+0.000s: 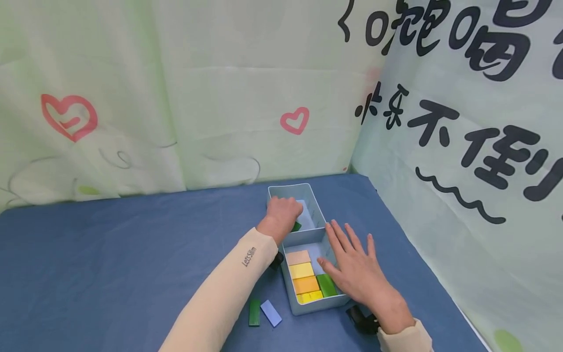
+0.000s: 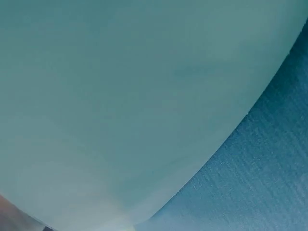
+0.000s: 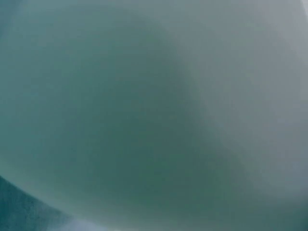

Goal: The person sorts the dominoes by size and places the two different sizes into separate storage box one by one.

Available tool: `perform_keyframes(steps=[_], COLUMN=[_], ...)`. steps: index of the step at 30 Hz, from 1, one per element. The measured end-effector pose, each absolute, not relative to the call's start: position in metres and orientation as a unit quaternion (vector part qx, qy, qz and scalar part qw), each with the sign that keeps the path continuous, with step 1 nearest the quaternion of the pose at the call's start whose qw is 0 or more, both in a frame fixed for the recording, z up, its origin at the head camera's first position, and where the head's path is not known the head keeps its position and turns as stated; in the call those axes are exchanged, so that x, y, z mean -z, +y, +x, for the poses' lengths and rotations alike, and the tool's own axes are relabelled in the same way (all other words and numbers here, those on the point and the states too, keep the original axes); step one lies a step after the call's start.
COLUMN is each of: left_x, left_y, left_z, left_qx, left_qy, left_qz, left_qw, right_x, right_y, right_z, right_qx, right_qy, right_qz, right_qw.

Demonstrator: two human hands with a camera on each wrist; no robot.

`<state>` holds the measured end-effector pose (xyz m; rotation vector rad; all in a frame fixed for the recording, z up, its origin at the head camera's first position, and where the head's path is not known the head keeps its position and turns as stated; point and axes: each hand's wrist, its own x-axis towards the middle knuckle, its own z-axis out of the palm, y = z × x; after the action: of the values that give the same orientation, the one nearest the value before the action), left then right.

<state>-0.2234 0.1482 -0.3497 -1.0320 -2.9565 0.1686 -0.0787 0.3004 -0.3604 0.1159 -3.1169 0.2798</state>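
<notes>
In the head view, a grey-blue plastic bin has a near and a far section; whether these are two separate bins I cannot tell. My left hand reaches into the far section with bent fingers, their tips hidden. Beside its wrist shows part of a green block; whether the fingers hold anything is hidden. My right hand, fingers straight and spread, lies over the near section's right wall. Inside that section lie a pink-beige block, several yellow and orange blocks and a green block.
On the blue cloth left of the bin lie a dark green block and a light blue block. Printed curtains stand behind and to the right. Both wrist views are filled by a blurred, pale grey-green surface.
</notes>
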Motion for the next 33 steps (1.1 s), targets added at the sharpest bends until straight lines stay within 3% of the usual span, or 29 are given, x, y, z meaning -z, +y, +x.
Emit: perform_keyframes(steps=[12, 24, 33], left_x=[0.323, 0.319, 0.323], left_y=[0.121, 0.058, 0.028], left_z=[-0.222, -0.183, -0.161], left_qx=[0.003, 0.099, 0.141], left_qy=[-0.925, -0.887, -0.866], left_qz=[-0.377, -0.420, -0.431], left_qw=[0.044, 0.163, 0.213], right_x=[0.366, 0.366, 0.367], right_y=[0.298, 0.299, 0.296], right_z=[-0.081, -0.079, -0.080], right_qx=[-0.120, -0.128, -0.134], right_qy=[-0.992, -0.991, -0.991], right_qz=[0.034, 0.024, 0.023], right_qw=[-0.005, -0.009, -0.009])
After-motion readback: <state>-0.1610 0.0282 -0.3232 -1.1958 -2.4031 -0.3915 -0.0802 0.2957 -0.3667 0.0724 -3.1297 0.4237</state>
